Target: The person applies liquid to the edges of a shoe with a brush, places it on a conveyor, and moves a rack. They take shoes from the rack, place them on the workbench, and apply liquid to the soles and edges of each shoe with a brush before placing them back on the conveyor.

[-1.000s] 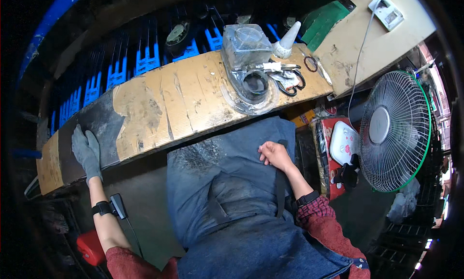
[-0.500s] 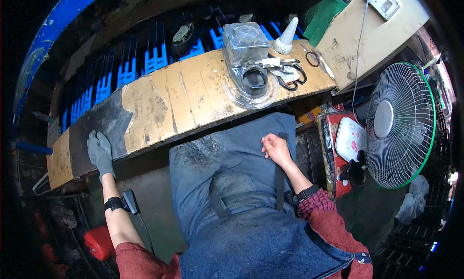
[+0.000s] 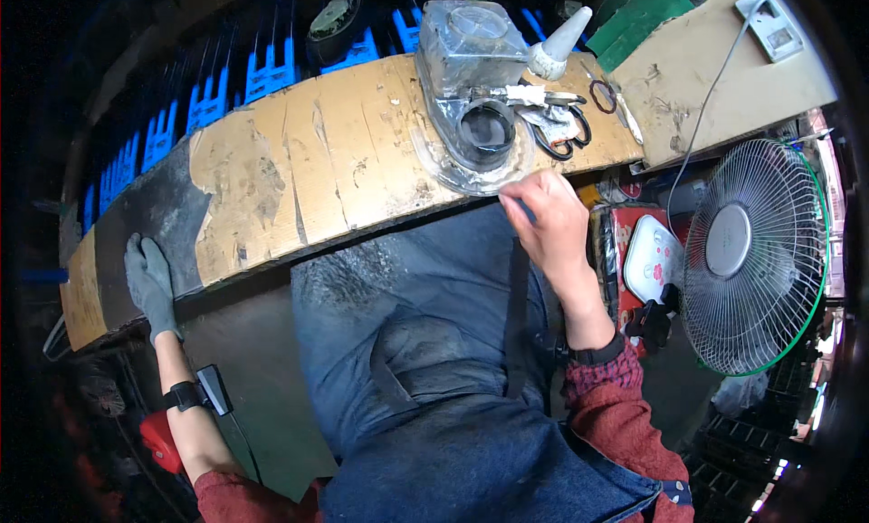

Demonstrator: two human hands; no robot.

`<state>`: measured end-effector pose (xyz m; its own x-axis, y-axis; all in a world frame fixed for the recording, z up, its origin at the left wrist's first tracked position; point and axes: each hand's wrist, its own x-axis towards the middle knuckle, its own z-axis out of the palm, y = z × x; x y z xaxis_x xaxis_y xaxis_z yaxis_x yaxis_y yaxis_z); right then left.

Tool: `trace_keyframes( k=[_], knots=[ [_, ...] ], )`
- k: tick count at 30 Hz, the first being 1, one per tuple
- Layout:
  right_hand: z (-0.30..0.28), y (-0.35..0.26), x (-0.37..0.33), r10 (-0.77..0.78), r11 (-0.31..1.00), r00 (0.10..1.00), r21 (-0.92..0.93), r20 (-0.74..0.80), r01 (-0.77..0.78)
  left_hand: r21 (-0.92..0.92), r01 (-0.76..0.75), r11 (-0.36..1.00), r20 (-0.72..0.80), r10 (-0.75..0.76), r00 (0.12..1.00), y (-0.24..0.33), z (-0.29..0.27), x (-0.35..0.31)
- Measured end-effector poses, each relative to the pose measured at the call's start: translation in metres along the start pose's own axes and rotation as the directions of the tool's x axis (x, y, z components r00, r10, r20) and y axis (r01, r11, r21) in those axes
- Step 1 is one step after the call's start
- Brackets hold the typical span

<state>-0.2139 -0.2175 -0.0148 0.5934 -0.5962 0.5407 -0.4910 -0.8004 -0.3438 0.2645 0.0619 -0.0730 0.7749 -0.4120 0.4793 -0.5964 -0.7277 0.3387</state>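
Observation:
My left hand (image 3: 151, 283), in a grey glove, lies flat with its fingers stretched out over the dark patch of the cardboard-covered bench (image 3: 330, 161). Bare, my right hand (image 3: 554, 222) is raised at the bench's front edge, thumb and fingers curled together; whether anything is between them is hidden. Just beyond it is a round clear dish (image 3: 430, 165) holding a dark open cup (image 3: 486, 127). A clear boxy container (image 3: 472, 47) stands behind the cup. Black-handled scissors (image 3: 579, 129) lie to the right, partly under a crumpled whitish wrapper (image 3: 549, 120).
A white cone-shaped nozzle (image 3: 566, 36) stands behind the scissors, with a dark ring (image 3: 602, 96) beside it. Blue racks (image 3: 272, 70) line the bench's far side. A fan (image 3: 756, 251) stands at right, near a white flowered lid (image 3: 652, 260). A power socket (image 3: 769, 23) sits at upper right.
My right hand has risen from over my lap to the bench edge near the round dish. The gloved left hand stays on the bench's dark patch. The whole view has shifted slightly.

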Motion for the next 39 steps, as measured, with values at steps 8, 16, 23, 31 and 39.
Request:
trace_keyframes(
  k=[8, 16, 23, 31, 39],
  knots=[
    [0.015, -0.002, 0.022, -0.056, 0.982, 0.968, -0.16, 0.246, 0.097, 0.096, 0.013, 0.995, 0.038, -0.017, 0.999, -0.011, -0.002, 0.006],
    [0.015, -0.002, 0.032, -0.038, 0.99, 0.938, -0.115, 0.345, 0.083, 0.072, 0.028, 0.997, 0.019, -0.029, 0.999, -0.006, -0.004, 0.006],
    [0.016, -0.001, 0.037, -0.071, 0.99, 0.944, -0.095, 0.323, 0.107, 0.026, -0.086, 0.996, -0.018, 0.086, 0.996, 0.012, -0.005, 0.008],
    [0.019, -0.005, 0.036, -0.162, 0.933, 0.926, -0.253, 0.342, 0.257, -0.489, -0.583, 0.648, 0.039, 0.684, 0.728, 0.282, 0.031, -0.052],
    [0.032, -0.011, 0.023, -0.147, 0.921, 0.958, -0.318, 0.245, 0.223, -0.49, -0.603, 0.629, 0.104, 0.729, 0.676, 0.323, 0.099, -0.065]
  ],
)
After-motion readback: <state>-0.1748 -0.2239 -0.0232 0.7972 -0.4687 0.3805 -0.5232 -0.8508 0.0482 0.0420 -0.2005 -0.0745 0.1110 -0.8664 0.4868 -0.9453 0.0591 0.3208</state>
